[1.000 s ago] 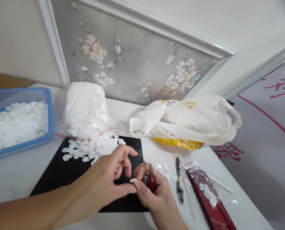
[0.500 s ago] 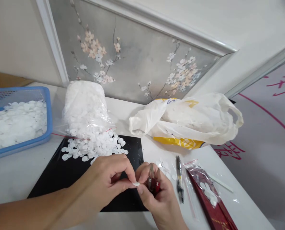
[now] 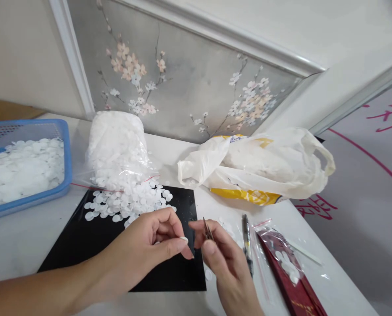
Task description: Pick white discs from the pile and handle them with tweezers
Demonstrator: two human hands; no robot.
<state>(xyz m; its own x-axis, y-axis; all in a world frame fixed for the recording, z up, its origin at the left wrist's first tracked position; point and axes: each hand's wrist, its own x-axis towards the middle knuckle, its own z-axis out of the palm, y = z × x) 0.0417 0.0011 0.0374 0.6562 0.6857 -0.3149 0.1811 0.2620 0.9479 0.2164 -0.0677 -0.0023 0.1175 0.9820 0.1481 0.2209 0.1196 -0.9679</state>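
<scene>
Between the thumb and fingers of my left hand (image 3: 161, 239) is a small white disc (image 3: 184, 239), pinched at its edge. My right hand (image 3: 220, 252), a short gap away, is closed around small snips (image 3: 207, 229) whose narrow metal blades point up; their handle is mostly hidden by the fingers. Below both hands lies a black mat (image 3: 169, 276). A loose heap of similar white discs (image 3: 130, 199) covers its far part, just beyond my left hand, spilling from a clear plastic bag (image 3: 118, 140) packed with them.
At the left stands a blue basket (image 3: 67, 153) full of white discs. A white and yellow carrier bag (image 3: 258, 166) lies at the back right. Right of my hands are a pen (image 3: 247, 241), a small clear bag of discs (image 3: 288, 263) and a dark red packet (image 3: 281, 285).
My hands have come apart, the left keeping the white disc. The snips in my right hand have turned, so their blades now stand upright nearer the fingertips.
</scene>
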